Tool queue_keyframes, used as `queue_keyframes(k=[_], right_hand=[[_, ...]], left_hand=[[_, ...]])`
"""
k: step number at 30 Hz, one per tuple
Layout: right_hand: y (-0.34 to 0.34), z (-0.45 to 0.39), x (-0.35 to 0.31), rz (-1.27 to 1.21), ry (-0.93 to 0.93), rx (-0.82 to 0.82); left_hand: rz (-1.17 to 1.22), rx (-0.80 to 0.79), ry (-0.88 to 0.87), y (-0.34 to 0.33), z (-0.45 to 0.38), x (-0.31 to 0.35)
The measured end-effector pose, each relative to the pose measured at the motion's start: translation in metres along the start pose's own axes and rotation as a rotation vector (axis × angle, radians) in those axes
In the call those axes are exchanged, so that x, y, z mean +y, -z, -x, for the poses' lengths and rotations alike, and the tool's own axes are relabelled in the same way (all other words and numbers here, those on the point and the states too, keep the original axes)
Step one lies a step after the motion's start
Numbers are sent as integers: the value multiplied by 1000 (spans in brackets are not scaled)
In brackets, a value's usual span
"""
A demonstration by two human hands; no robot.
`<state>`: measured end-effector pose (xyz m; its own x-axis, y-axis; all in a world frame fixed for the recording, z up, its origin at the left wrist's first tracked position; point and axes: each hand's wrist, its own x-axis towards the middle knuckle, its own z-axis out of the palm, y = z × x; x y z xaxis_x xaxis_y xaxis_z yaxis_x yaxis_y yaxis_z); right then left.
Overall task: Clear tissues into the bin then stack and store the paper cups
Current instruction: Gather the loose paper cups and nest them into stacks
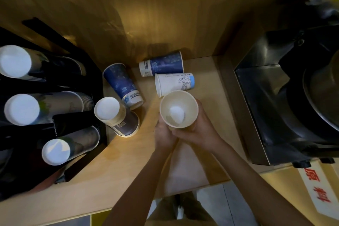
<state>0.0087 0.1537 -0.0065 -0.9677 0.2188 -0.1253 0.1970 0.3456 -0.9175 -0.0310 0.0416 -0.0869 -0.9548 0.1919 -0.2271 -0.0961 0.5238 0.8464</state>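
Observation:
Both my hands hold one upright paper cup (pixel 178 109) above the middle of the wooden counter (pixel 113 163); its mouth faces me and the inside is pale. My left hand (pixel 164 134) grips its lower left side, my right hand (pixel 199 126) wraps the right side. Just behind it a white cup with a blue line drawing (pixel 174 83) lies on its side. Two dark blue cups lie on the counter, one at the back (pixel 162 66) and one to the left (pixel 122 85). A further cup (pixel 116 116) stands upside down near the holder. No tissue is visible.
A black cup holder (pixel 60 124) at the left carries three stacks of upside-down cups (pixel 22 109). A steel machine (pixel 286 97) fills the right side. A wooden wall (pixel 146 14) closes the back. The floor and a white sign with red characters (pixel 319 189) show below the counter edge.

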Motion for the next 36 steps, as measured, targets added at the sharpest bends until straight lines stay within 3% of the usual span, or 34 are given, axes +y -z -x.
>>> queue_keyframes(k=[4, 12, 17, 21, 26, 30, 36], right_hand=[[2, 0, 2, 18, -35, -28], [20, -12, 0, 415, 45, -162], [36, -51, -1, 349, 22, -78], [32, -103, 7, 567, 119, -29], [9, -145, 16, 849, 191, -324], [-2, -150, 26, 735, 73, -374], [-1, -141, 48, 815, 127, -325]], left_hand=[[14, -21, 11, 0, -1, -1], [14, -23, 0, 2, -1, 3], [4, -11, 40, 0, -5, -2], [-24, -15, 23, 2, -8, -7], [-18, -21, 27, 2, -7, -1], [-47, -49, 33, 4, -7, -2], [-107, -39, 59, 3, -9, -5]])
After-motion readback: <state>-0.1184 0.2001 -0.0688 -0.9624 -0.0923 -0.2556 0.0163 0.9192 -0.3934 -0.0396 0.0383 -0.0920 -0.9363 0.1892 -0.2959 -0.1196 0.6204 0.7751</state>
